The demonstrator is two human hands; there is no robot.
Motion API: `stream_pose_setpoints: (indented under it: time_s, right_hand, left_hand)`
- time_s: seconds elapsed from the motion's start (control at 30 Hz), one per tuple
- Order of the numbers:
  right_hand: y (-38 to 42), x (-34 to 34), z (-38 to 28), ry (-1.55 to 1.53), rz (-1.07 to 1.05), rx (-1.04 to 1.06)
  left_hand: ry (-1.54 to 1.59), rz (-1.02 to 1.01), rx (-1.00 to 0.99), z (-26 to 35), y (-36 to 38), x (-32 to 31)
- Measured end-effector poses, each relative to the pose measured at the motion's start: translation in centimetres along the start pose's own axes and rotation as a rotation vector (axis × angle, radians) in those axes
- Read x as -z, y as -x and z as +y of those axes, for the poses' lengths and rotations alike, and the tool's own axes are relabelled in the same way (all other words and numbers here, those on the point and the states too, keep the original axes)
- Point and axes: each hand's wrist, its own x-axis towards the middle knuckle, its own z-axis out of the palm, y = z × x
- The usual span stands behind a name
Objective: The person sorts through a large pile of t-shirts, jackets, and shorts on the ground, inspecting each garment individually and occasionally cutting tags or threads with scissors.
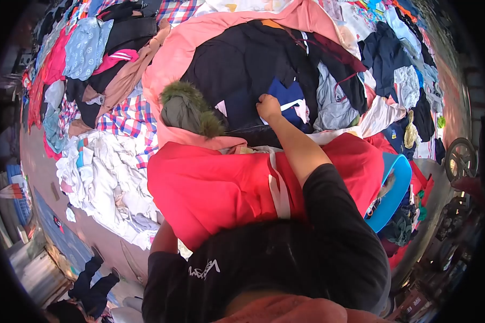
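Observation:
My right hand [268,107] reaches out over a heap of dark clothes [242,59], its fingers curled closed. What is inside them, if anything, I cannot make out. Just to its right lies a blue garment [285,92] with a white strip. An olive-green garment with a furry trim [184,110] rests left of the hand, on the dark heap's edge. Bright red cloth [215,177] with a pale band [277,185] spreads between my body and the heap. My left forearm [165,238] shows at the red cloth's lower left edge; the hand itself is hidden.
Pink cloth [161,59] rings the dark heap. White clothes [110,183] are piled at left, near checked cloth [129,121]. A blue curved plastic rim [401,180] stands by my right elbow. A spoked wheel [461,159] is at far right.

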Motion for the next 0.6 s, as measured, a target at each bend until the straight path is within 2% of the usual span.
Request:
stream_pose_setpoints:
  time_s: [0.07,0.17,0.23,0.27,0.3,0.37,0.43,0.47,0.5,0.53,0.6]
  right_hand:
    - [0.5,1.6,-1.3,0.029,-0.113,-0.015]
    - [5.1,6.9,-6.9,-0.037,-0.083,0.24]
    - [8.3,10.2,-9.5,-0.067,-0.046,0.38]
    - [10.0,11.8,-10.8,-0.082,-0.017,0.422]
    - [11.8,13.5,-12.1,-0.096,0.015,0.466]
    - [15.3,17.6,-14.0,-0.205,-0.086,0.367]
    - [19.7,21.5,-15.3,-0.271,-0.208,0.318]
    - [22.2,22.9,-15.7,-0.34,-0.26,0.359]
    - [24.8,24.0,-15.9,-0.41,-0.315,0.4]
    - [27.4,25.0,-16.2,-0.479,-0.375,0.443]
    - [32.0,27.6,-17.0,-0.438,-0.449,0.687]
  left_hand:
    - [0.262,0.077,-0.053,-2.3,-3.1,1.7]
    - [0.766,0.267,-0.351,-1.3,-8.9,7.1]
    - [0.476,0.479,-0.326,12.0,-6.0,13.6]
    - [0.488,0.477,-0.432,16.9,-5.2,15.8]
    - [0.498,0.462,-0.562,21.6,-4.2,17.2]
    - [0.396,0.251,-0.698,29.3,-1.4,19.0]
    - [0.173,0.142,-0.948,34.8,0.8,17.6]
    - [0.089,0.054,-0.937,36.9,2.1,16.3]
    - [-0.147,0.097,-1.039,39.1,4.2,15.3]
    - [-0.186,-0.002,-1.072,40.5,6.0,14.0]
    - [-0.262,0.09,-1.171,41.0,5.9,9.5]
